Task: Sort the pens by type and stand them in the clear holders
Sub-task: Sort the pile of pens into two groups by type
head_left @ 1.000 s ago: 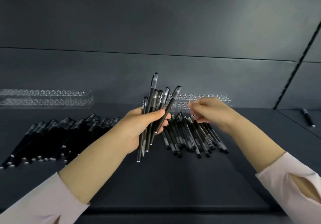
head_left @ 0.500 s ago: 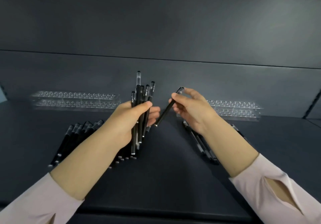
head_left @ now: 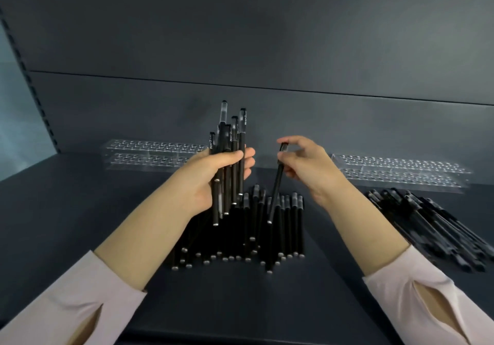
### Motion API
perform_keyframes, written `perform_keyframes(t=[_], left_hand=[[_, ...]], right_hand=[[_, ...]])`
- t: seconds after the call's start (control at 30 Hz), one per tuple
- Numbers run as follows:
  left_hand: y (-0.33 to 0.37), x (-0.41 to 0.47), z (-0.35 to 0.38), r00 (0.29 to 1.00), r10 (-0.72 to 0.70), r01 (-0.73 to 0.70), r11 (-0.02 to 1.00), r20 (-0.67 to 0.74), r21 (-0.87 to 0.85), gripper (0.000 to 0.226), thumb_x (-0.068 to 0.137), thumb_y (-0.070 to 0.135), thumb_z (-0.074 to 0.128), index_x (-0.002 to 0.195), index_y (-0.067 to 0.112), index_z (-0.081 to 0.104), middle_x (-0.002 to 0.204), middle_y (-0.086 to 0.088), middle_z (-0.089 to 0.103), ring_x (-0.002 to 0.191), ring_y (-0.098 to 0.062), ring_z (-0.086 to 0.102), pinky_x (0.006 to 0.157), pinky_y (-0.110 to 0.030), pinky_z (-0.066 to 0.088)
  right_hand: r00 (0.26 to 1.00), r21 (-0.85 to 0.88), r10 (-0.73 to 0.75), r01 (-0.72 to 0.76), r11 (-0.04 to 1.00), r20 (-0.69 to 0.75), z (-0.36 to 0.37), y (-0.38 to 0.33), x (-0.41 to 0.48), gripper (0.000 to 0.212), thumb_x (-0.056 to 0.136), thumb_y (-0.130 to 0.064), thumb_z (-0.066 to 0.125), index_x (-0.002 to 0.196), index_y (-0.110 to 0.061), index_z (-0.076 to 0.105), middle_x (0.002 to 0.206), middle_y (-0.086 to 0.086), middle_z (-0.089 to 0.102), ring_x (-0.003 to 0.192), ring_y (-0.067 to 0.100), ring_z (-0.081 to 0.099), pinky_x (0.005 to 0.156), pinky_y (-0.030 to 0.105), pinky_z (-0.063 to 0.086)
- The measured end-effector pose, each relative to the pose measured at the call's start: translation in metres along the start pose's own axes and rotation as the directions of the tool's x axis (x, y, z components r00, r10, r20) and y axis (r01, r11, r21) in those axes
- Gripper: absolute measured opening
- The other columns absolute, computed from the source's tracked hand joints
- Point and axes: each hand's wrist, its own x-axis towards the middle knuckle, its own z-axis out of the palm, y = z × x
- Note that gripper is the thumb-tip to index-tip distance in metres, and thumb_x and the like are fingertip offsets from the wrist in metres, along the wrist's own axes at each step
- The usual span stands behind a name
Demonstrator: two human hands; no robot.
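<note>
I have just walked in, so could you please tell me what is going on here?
A person is sorting black pens on a dark shelf. The left hand grips a bundle upright, and the right hand pinches a single pen over the middle pile. A second pile lies to the right. The left holder and right holder at the back hold no pens yet.

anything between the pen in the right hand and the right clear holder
Nothing visible does. The right hand pinches the pen in the air; the right clear holder stands farther back to its right, with the loose pen pile lying flat in front of it.
</note>
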Motion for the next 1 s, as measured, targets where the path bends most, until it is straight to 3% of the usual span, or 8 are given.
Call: perform_keyframes(t=[0.1, 0.27, 0.4, 0.57, 0.7, 0.77, 0.87, 1.0], left_hand=[[-0.002, 0.001, -0.007, 0.998, -0.006, 0.007, 1.0, 0.068, -0.021, 0.021, 0.094, 0.005, 0.06, 0.113, 0.002, 0.068, 0.111, -0.004, 0.074, 0.1, -0.018, 0.072, 0.077, -0.027, 0.06], [-0.008, 0.0, -0.006, 0.997, -0.032, 0.031, 0.999, 0.075, 0.018, 0.02, 0.095, 0.008, 0.06, 0.11, 0.002, 0.071, 0.107, -0.006, 0.075, 0.097, -0.013, 0.072, 0.068, -0.019, 0.058], [-0.013, 0.0, -0.006, 0.998, -0.047, 0.044, 0.996, 0.041, 0.077, 0.023, 0.091, 0.012, 0.065, 0.112, 0.004, 0.071, 0.103, -0.003, 0.076, 0.095, -0.011, 0.072, 0.072, -0.019, 0.059], [-0.019, -0.004, -0.002, 0.993, -0.109, 0.103, 0.988, 0.047, 0.119, 0.021, 0.087, 0.015, 0.071, 0.106, 0.006, 0.072, 0.095, -0.006, 0.077, 0.084, -0.012, 0.075, 0.064, -0.018, 0.058], [-0.024, -0.006, 0.001, 0.988, -0.145, 0.136, 0.979, 0.049, 0.152, 0.02, 0.086, 0.014, 0.073, 0.104, 0.007, 0.072, 0.094, -0.007, 0.077, 0.085, -0.014, 0.075, 0.069, -0.023, 0.06], [-0.025, -0.005, 0.002, 0.991, -0.131, 0.124, 0.977, 0.034, 0.174, 0.021, 0.085, 0.015, 0.073, 0.104, 0.007, 0.071, 0.093, -0.007, 0.077, 0.086, -0.015, 0.075, 0.076, -0.027, 0.06], [-0.026, -0.003, -0.001, 0.997, -0.074, 0.071, 0.989, 0.02, 0.126, 0.015, 0.089, 0.015, 0.07, 0.1, 0.005, 0.071, 0.094, -0.006, 0.077, 0.087, -0.016, 0.075, 0.071, -0.023, 0.06], [-0.026, -0.001, -0.006, 0.997, -0.065, 0.056, 0.981, 0.044, 0.185, 0.019, 0.096, 0.019, 0.06, 0.099, 0.006, 0.074, 0.098, -0.003, 0.077, 0.093, -0.012, 0.073, 0.078, -0.022, 0.058]], right_hand=[[0.996, -0.09, -0.019, 0.026, 0.996, 0.081, 0.007, 0.007, -0.003, 0.019, 0.086, -0.008, 0.067, 0.098, -0.024, 0.066, 0.078, 0.003, 0.056, 0.062, 0.008, 0.054, 0.058, 0.018, 0.048], [0.979, -0.151, 0.025, 0.006, 0.988, 0.201, 0.011, 0.017, -0.008, 0.022, 0.081, -0.01, 0.075, 0.102, -0.013, 0.069, 0.081, 0.003, 0.054, 0.068, 0.012, 0.058, 0.067, 0.022, 0.054], [0.992, -0.144, 0.039, -0.021, 0.989, 0.124, 0.009, 0.016, -0.009, 0.01, 0.089, -0.016, 0.067, 0.097, -0.012, 0.071, 0.086, 0.004, 0.063, 0.063, 0.005, 0.06, 0.06, 0.018, 0.053], [0.993, 0.254, 0.031, -0.059, 0.965, 0.111, 0.006, 0.005, -0.012, 0.017, 0.092, -0.028, 0.06, 0.095, -0.016, 0.072, 0.089, 0.002, 0.069, 0.071, 0.01, 0.061, 0.061, 0.021, 0.051], [0.98, 0.368, -0.04, -0.035, 0.929, 0.193, 0.01, 0.003, -0.017, 0.013, 0.081, -0.026, 0.066, 0.085, -0.014, 0.07, 0.083, 0.003, 0.069, 0.073, 0.01, 0.062, 0.065, 0.021, 0.051], [0.989, 0.517, -0.058, -0.023, 0.856, 0.139, 0.01, 0.002, -0.016, 0.006, 0.082, -0.017, 0.065, 0.081, -0.012, 0.068, 0.084, 0.001, 0.07, 0.074, 0.009, 0.063, 0.067, 0.02, 0.052], [0.999, 0.732, -0.012, 0.045, 0.68, -0.05, -0.003, 0.0, -0.009, 0.008, 0.089, -0.005, 0.06, 0.094, -0.011, 0.063, 0.089, 0.004, 0.07, 0.078, 0.01, 0.067, 0.066, 0.018, 0.053], [0.993, 0.471, 0.098, -0.053, 0.88, -0.07, -0.014, 0.009, -0.005, 0.027, 0.091, -0.001, 0.06, 0.113, -0.017, 0.058, 0.08, 0.005, 0.067, 0.07, 0.009, 0.069, 0.058, 0.017, 0.051]])
